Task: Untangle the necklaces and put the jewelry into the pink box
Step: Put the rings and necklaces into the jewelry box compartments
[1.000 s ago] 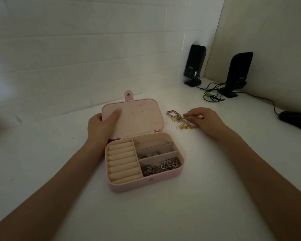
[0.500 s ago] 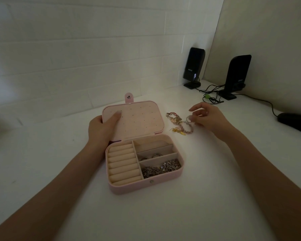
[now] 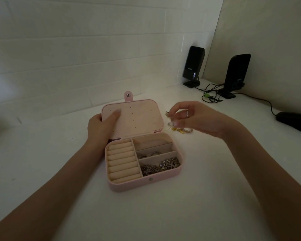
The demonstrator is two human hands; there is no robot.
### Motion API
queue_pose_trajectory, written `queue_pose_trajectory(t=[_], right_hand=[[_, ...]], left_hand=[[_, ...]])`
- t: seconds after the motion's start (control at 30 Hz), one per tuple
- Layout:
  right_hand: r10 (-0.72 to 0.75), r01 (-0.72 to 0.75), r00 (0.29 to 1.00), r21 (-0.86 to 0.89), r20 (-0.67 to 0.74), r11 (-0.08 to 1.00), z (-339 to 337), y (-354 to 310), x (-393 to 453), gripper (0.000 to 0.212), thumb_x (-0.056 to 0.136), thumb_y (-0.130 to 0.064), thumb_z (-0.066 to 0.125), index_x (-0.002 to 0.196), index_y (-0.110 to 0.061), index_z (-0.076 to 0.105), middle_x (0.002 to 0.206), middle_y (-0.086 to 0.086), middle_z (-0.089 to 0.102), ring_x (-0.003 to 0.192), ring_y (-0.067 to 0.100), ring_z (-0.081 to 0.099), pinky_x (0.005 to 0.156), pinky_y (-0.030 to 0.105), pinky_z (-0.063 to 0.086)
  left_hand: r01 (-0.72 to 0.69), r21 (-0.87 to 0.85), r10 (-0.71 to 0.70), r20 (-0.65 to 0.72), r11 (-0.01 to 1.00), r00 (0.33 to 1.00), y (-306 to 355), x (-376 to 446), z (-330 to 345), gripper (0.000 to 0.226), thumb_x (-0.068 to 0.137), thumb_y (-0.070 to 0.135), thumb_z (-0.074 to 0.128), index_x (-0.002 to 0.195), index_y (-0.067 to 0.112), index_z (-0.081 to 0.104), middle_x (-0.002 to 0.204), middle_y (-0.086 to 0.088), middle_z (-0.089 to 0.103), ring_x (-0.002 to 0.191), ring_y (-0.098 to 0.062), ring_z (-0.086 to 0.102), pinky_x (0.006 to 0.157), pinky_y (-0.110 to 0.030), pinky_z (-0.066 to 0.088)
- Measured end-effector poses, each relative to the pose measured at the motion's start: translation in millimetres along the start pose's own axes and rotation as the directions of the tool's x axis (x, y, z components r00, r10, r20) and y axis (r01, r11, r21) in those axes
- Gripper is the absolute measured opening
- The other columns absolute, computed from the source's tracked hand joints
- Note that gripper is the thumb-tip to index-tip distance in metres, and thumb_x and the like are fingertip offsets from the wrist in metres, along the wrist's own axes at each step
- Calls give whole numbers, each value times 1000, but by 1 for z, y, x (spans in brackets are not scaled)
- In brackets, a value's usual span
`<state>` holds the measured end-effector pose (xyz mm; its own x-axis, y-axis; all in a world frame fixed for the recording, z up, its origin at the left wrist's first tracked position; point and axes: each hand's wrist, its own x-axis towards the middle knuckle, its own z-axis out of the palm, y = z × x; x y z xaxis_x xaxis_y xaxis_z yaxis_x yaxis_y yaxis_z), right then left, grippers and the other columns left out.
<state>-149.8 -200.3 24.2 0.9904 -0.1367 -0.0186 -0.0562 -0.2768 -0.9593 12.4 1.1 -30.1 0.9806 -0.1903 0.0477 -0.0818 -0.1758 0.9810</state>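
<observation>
Right hand (image 3: 196, 119) was raised just right of the open lid, fingers curled, thumb and fingertips pinching a small piece of jewelry (image 3: 170, 122); motion blur hid exactly what kind of piece it was. A ring (image 3: 187, 114) showed on one finger of that hand. Below the pinch, a small tangle of gold and beaded chain (image 3: 181, 130) lay on the white table (image 3: 207, 197); whether the held piece was joined to it could not be told.

Left hand (image 3: 101, 127) gripped the left edge of the lid (image 3: 134, 117), thumb laid flat on the lid's dotted inner face, remaining fingers behind the lid and hidden.

Pink box (image 3: 146, 182) sat open on the table between the two forearms, lid tilted back toward the wall, snap tab (image 3: 128, 96) sticking up from its far edge. Left section held cream ring rolls (image 3: 122, 160). Right side was split into three compartments: the far one looked bare, the middle one held a couple of silver rings (image 3: 150, 154), the near one held a heap of silver chains (image 3: 161, 166).

Further out, at the far right corner, stood two black speakers (image 3: 193, 66) with cables (image 3: 212, 96) between them; a black mouse (image 3: 294, 121) lay at the right edge.
</observation>
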Motion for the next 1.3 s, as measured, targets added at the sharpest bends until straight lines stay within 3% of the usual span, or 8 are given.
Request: queue_pose_trajectory(t=[0.33, 0.53, 0.73, 0.87, 1.0, 1.1, 1.2, 1.3], right_hand=[[62, 39, 968, -394, 242, 918, 30, -3, 4, 22, 75, 1, 76, 88, -16, 69, 73, -12, 67, 68, 2, 58, 66, 13, 46], [5, -7, 1000, -318, -8, 948, -4, -3, 1, 16, 77, -4, 75, 93, -8, 71, 83, 14, 69, 70, 25, 53, 63, 33, 43], [-39, -200, 925, -571, -377, 796, -22, 43, 16, 22, 84, -19, 71, 105, -26, 66, 101, -7, 64, 84, 11, 57, 62, 12, 41], [47, -280, 920, -571, -388, 771, -27, 60, 19, 23, 84, -27, 71, 108, -25, 70, 100, -5, 66, 77, 5, 58, 60, 10, 39], [5, -255, 925, -610, -380, 750, -25, 59, 20, 15, 84, -15, 70, 97, -23, 72, 89, 3, 66, 69, 6, 52, 58, 13, 39], [12, -262, 912, -561, -409, 785, -25, 54, 18, 16, 87, -11, 66, 93, -26, 66, 87, -1, 63, 75, 10, 57, 62, 16, 44], [6, -134, 900, -263, -436, 955, -27, 38, 11, 16, 89, -6, 63, 97, -19, 63, 89, 5, 63, 81, 17, 68, 74, 26, 57], [-22, 27, 933, 9, -360, 1000, -23, 18, 3, 17, 90, -1, 59, 104, -11, 63, 91, 10, 61, 79, 18, 68, 74, 24, 57]], left_hand=[[7, -16, -7, 2, 1000, 1000, 0, -1, -1, 25, 87, 37, 65, 89, 12, 62, 73, 6, 60, 65, -6, 57, 51, -17, 41], [13, -27, -13, 9, 1000, 1000, -1, 1, -1, 26, 87, 39, 66, 89, 13, 63, 76, 3, 62, 69, -9, 60, 55, -20, 45], [-3, -2, 3, -2, 1000, 1000, 0, 0, -1, 24, 87, 37, 65, 76, 16, 61, 71, 5, 59, 64, -5, 56, 51, -17, 40], [-8, 0, 8, -7, 1000, 1000, -1, 1, -1, 27, 87, 36, 65, 87, 10, 62, 72, 5, 59, 63, -5, 55, 48, -16, 39], [-8, 13, 8, -1, 1000, 1000, -1, 1, -1, 27, 87, 36, 65, 88, 9, 63, 71, 5, 59, 63, -5, 55, 44, -12, 39], [7, -4, -7, 5, 1000, 1000, -2, 2, -1, 28, 86, 38, 66, 89, 10, 64, 75, 3, 62, 67, -8, 58, 53, -20, 41], [16, -18, -16, 12, 1000, 1000, -3, 2, -2, 27, 86, 38, 67, 89, 11, 64, 78, 1, 64, 70, -11, 60, 57, -23, 45], [22, -7, -22, 23, 1000, 1000, -3, 1, -3, 27, 86, 38, 66, 90, 11, 64, 78, 0, 64, 70, -12, 60, 57, -23, 45]])
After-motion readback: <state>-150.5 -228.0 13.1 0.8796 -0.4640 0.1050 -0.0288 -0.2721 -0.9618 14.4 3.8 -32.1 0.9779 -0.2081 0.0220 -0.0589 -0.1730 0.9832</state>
